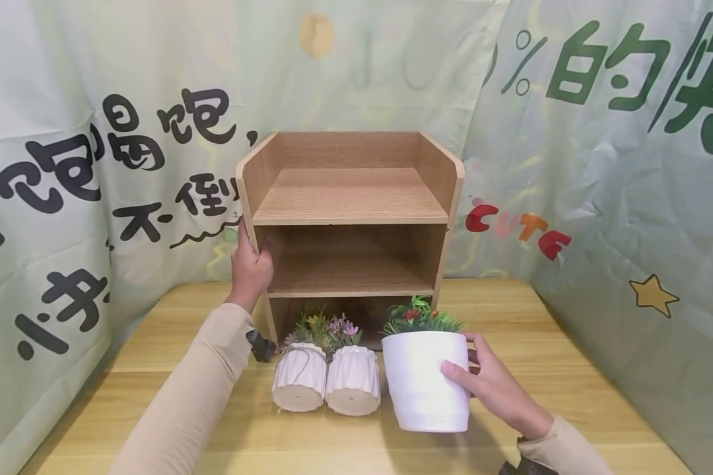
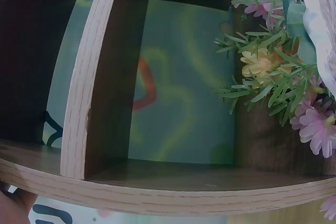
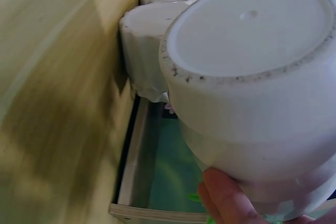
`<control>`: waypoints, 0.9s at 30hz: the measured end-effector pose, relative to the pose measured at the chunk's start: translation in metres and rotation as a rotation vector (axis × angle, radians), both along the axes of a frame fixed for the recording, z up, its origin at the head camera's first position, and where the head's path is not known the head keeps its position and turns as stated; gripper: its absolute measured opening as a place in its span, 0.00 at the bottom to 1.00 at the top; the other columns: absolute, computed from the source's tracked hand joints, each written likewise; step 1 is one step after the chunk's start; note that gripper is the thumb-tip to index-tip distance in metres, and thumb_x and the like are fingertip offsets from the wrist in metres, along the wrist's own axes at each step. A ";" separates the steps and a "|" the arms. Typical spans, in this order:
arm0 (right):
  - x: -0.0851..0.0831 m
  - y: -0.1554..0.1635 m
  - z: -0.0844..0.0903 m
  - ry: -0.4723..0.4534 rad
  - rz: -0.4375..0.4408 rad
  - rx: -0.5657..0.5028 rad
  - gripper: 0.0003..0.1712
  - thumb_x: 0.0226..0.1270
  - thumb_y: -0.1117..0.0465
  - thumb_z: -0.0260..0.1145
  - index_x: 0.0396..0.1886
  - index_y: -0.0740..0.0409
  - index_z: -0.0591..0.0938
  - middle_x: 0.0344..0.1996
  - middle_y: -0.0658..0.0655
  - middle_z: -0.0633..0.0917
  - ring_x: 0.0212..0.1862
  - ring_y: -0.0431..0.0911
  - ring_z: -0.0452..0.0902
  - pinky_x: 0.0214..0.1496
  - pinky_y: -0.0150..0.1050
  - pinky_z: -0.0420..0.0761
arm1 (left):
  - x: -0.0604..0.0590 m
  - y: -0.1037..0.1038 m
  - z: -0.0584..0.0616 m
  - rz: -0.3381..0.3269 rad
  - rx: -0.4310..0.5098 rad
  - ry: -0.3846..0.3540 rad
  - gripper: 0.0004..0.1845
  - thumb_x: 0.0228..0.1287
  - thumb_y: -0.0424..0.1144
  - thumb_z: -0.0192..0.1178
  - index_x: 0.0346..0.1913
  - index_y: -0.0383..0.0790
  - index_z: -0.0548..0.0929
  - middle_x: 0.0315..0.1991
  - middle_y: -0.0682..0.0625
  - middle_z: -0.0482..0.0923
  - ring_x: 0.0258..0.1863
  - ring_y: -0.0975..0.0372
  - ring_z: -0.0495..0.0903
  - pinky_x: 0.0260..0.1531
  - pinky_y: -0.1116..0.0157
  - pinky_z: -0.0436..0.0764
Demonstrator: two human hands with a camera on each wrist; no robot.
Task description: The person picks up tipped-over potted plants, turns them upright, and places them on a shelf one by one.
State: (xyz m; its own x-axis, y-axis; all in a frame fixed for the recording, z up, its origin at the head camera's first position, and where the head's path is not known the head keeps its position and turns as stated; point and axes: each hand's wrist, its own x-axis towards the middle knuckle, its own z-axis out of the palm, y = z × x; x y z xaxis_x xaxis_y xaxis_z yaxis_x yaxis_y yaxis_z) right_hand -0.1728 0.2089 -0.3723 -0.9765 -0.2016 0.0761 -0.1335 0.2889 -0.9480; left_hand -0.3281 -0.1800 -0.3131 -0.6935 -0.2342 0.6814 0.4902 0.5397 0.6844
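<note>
White pot (image 1: 422, 382) is pinched by the right hand (image 1: 499, 382); the outstretched left hand (image 1: 252, 269) grips the shelf (image 1: 350, 220).

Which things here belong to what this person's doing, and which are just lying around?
Part of the job:
white flowerpot, held by the right hand
wooden shelf, gripped by the left hand
probably two smaller pots, lying sideways

Just there:
table
printed curtain

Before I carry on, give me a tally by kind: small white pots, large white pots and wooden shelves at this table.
Small white pots, one beside the other, tipped on their sides: 2
Large white pot, held in the right grip: 1
Wooden shelf, its side in the left grip: 1
Total: 4
</note>
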 end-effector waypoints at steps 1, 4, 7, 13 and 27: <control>0.000 0.000 0.001 0.006 0.001 0.005 0.38 0.66 0.59 0.64 0.66 0.67 0.55 0.55 0.73 0.72 0.49 0.57 0.77 0.39 0.45 0.83 | 0.000 0.000 0.000 -0.001 0.001 -0.002 0.33 0.70 0.37 0.50 0.76 0.46 0.53 0.59 0.28 0.71 0.60 0.38 0.71 0.59 0.44 0.66; 0.002 0.001 0.006 0.027 0.012 0.019 0.39 0.66 0.58 0.64 0.66 0.68 0.54 0.55 0.74 0.72 0.49 0.57 0.77 0.39 0.46 0.83 | 0.001 0.001 0.001 -0.003 0.002 -0.006 0.33 0.70 0.38 0.50 0.76 0.46 0.53 0.59 0.28 0.71 0.60 0.38 0.71 0.59 0.44 0.66; 0.003 0.001 0.011 0.042 0.021 0.029 0.39 0.65 0.58 0.64 0.67 0.68 0.54 0.55 0.73 0.72 0.49 0.57 0.78 0.39 0.47 0.83 | 0.001 0.000 0.001 -0.003 0.002 -0.006 0.33 0.70 0.38 0.50 0.76 0.45 0.53 0.59 0.28 0.71 0.60 0.39 0.71 0.59 0.44 0.66; 0.005 0.001 0.019 0.081 0.063 0.012 0.38 0.64 0.60 0.64 0.66 0.68 0.54 0.53 0.74 0.72 0.49 0.58 0.78 0.37 0.46 0.83 | 0.001 0.001 0.001 -0.005 0.003 -0.002 0.33 0.70 0.37 0.50 0.76 0.45 0.53 0.60 0.28 0.71 0.60 0.39 0.71 0.59 0.44 0.66; 0.007 -0.002 0.036 0.247 0.089 0.008 0.35 0.62 0.63 0.64 0.63 0.70 0.58 0.51 0.73 0.74 0.49 0.62 0.78 0.38 0.43 0.83 | 0.000 0.002 0.000 -0.001 0.013 0.004 0.33 0.70 0.36 0.51 0.75 0.45 0.55 0.59 0.28 0.71 0.60 0.38 0.70 0.60 0.44 0.66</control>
State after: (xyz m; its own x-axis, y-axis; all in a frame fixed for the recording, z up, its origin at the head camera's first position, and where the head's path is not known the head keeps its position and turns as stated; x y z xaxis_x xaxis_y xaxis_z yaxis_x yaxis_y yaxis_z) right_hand -0.1655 0.2069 -0.3364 -0.9069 -0.2870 0.3085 -0.3862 0.2730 -0.8811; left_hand -0.3282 -0.1782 -0.3133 -0.6910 -0.2424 0.6811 0.4938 0.5298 0.6895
